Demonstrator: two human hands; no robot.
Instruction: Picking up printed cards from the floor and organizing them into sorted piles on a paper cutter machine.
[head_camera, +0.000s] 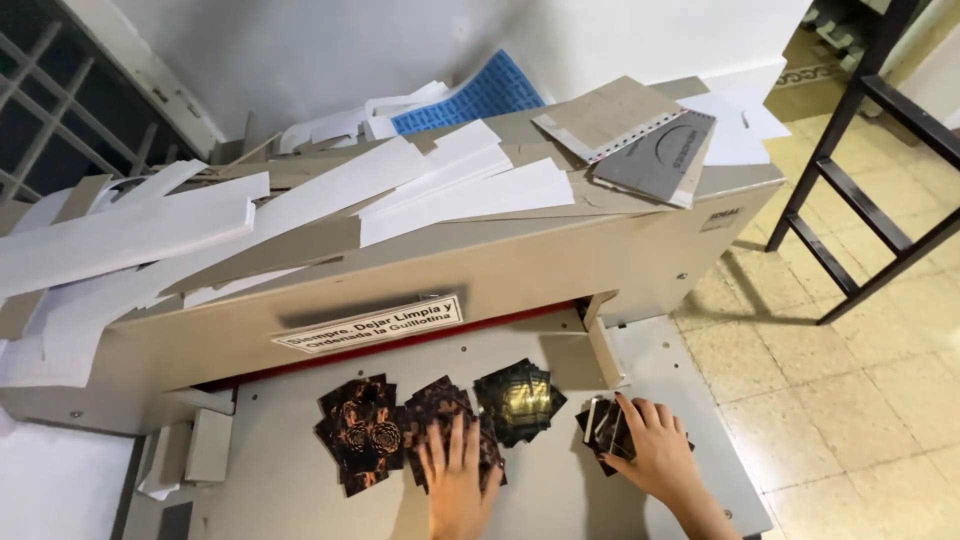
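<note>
A barred window stands at far left. White paper strips lie heaped on the beige paper guillotine, whose grey table carries stacks of dark square cards with gold-patterned faces. The left hand lies flat and spread on a middle stack. The right hand curls around a small card stack near the table's right edge. Further right: yellow tiled floor, black metal frame.
</note>
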